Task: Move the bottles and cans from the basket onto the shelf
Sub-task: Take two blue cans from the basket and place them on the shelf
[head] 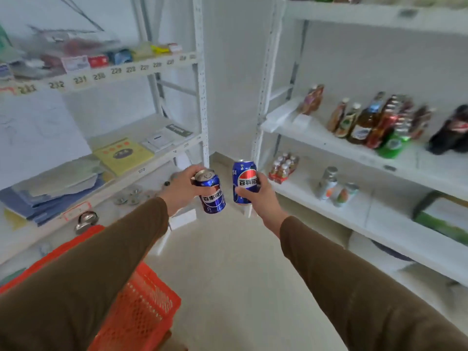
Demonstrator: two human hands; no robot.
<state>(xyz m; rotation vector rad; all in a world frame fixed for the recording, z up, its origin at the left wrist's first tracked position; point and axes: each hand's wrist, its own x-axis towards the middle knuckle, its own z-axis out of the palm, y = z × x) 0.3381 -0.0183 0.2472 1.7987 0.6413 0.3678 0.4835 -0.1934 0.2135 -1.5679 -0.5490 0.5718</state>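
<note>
Each hand's grip wraps one blue can: left hand point(182, 187), right hand point(258, 196)

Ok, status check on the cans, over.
Left hand grips tilted blue can. Right hand grips upright blue can. Both held between the shelving units, above the floor. Nothing blocking the drinks shelf.

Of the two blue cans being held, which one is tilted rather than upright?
The blue can in the left hand, leans with its silver top toward the camera. The can in the right hand, stands nearly upright.
</note>
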